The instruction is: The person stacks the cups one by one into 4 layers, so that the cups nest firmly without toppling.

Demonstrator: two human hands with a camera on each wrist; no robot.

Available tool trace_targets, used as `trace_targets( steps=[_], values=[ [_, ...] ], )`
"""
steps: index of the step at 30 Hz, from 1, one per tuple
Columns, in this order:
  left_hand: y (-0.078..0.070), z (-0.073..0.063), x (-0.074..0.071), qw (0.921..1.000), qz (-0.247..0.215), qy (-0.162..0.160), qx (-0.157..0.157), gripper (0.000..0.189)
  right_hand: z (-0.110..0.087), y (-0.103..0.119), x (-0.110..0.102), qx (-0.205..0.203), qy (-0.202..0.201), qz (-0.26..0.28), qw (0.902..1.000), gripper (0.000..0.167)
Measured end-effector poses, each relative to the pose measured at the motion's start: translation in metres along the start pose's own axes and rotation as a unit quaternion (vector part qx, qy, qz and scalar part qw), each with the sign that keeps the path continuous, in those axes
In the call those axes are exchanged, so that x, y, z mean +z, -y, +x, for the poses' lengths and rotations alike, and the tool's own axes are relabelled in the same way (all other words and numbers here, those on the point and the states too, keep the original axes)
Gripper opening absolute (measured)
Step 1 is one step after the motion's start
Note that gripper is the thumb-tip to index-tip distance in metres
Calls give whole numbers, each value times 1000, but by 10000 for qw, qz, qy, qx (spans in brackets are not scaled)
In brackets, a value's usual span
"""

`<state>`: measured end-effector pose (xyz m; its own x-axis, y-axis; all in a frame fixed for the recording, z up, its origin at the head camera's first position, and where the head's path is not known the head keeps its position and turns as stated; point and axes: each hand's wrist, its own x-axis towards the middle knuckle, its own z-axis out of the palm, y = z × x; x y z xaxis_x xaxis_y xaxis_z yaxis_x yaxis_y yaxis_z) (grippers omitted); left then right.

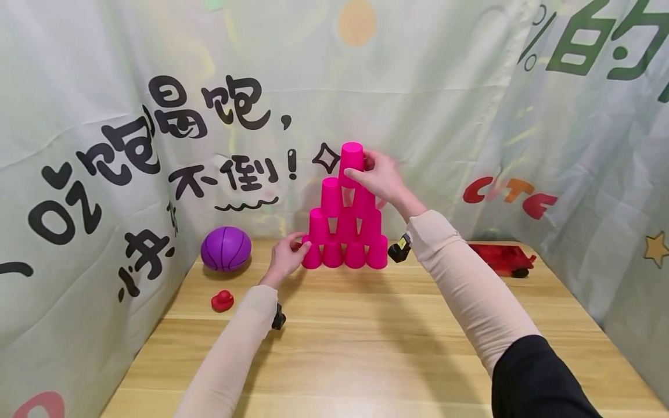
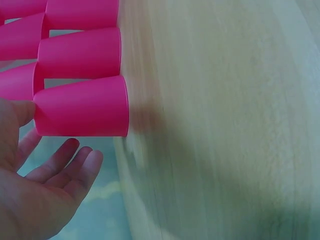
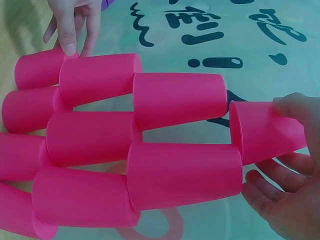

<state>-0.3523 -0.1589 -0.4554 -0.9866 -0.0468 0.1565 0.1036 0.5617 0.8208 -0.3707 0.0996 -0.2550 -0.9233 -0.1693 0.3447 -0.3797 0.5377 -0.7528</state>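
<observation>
Upside-down pink cups form a pyramid of four tiers, with a bottom row (image 1: 332,255) of several on the table. My right hand (image 1: 384,174) holds the single top cup (image 3: 265,131) between thumb and fingers. That cup's rim is at the two cups of the tier below; whether its weight rests on them I cannot tell. Low on the left, my left hand (image 1: 286,255) has thumb and index finger at the closed end of the outermost bottom cup (image 2: 85,110), lightly pinching it. The other fingers of that hand are spread away from the cup.
A purple ball (image 1: 226,249) sits at the back left of the wooden table (image 1: 334,337), with a small red hat-shaped object (image 1: 222,301) in front of it. A red toy car (image 1: 504,259) is at the back right. Printed cloth (image 1: 434,116) hangs close behind the pyramid.
</observation>
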Motion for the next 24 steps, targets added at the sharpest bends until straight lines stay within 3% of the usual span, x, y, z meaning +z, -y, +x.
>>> trace_targets(
  steps=[17,24],
  values=[
    [-5,-2,1,9999,82,-32,84,46,1,2,0,73,30,-247,9997,38],
    [-4,-3,3,10000,28,-24,88,47,-9,-2,-11,373,-174,242,9989,77]
  ],
)
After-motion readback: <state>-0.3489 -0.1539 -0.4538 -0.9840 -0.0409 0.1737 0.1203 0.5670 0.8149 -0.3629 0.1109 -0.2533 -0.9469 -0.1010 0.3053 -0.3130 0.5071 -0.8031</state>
